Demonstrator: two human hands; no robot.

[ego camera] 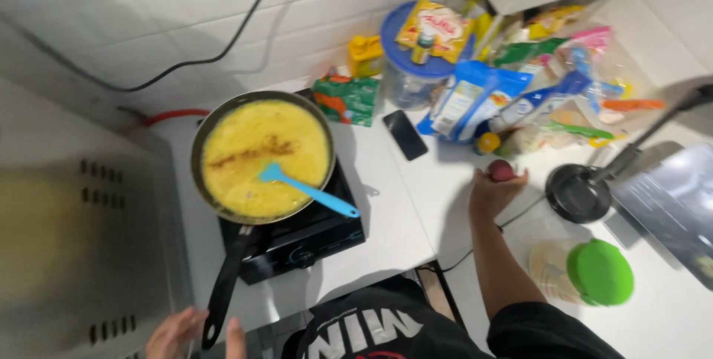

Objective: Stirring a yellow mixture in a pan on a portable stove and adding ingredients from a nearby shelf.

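Right hand (pixel 492 190) raised palm-up over the white counter (pixel 405 218), fingers cupped around a small round dark-red onion (pixel 501 170). Left hand (pixel 194 333) low at the frame's bottom edge, fingers spread apart on either side of the long black handle (pixel 225 285) of a frying pan (pixel 261 157), touching its end but not clamped on it. Pan round, dark-rimmed, filled with a yellow, grainy egg mixture bearing a brown streak; a light-blue spatula (pixel 306 189) resting in it, smooth, blade in the egg and handle sticking out over the rim to the right. Beneath the pan, a glossy black single-burner stove (pixel 304 236). Beside the stove, a flat black phone (pixel 407 135) lying face-down. Against the white tiled wall, a green crinkled packet (pixel 347 98) with orange print, a small yellow container (pixel 365 53) behind it, and a clear plastic jar with a blue lid (pixel 410 69) topped by a yellow pouch (pixel 434 30). Further right, a heap of blue-and-white glossy bags (pixel 475 99) with green and pink packets mixed in. Right of the onion hand, a small empty black pan (pixel 579 194) with a long thin handle, and near it a round green lid (pixel 600 272) on a pale translucent tub. At far left, a grey metal panel (pixel 82 240) with rows of vent slots.
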